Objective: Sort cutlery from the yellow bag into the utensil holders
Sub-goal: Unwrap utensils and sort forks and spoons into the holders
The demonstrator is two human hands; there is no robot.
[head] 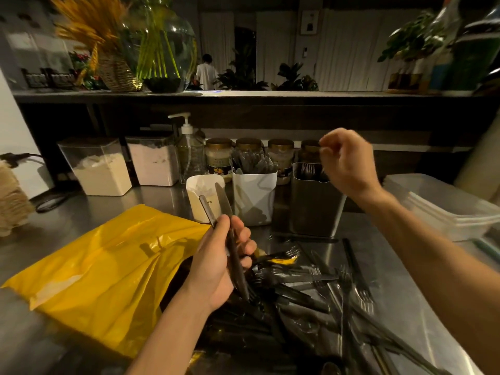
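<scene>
My left hand grips two dark-handled knives, blades pointing up, above the mouth of the yellow bag. A heap of dark forks and knives lies spilled on the steel counter to the right of the bag. Behind it stand three holders: a small white cup, a white holder full of knives, and a dark metal holder with cutlery inside. My right hand hovers over the dark holder, fingers loosely curled and pinched together, with nothing visible in them.
Two flour containers, a pump bottle and several jars line the back of the counter. Stacked clear plastic tubs sit at the right. A glass vase and plants stand on the upper shelf.
</scene>
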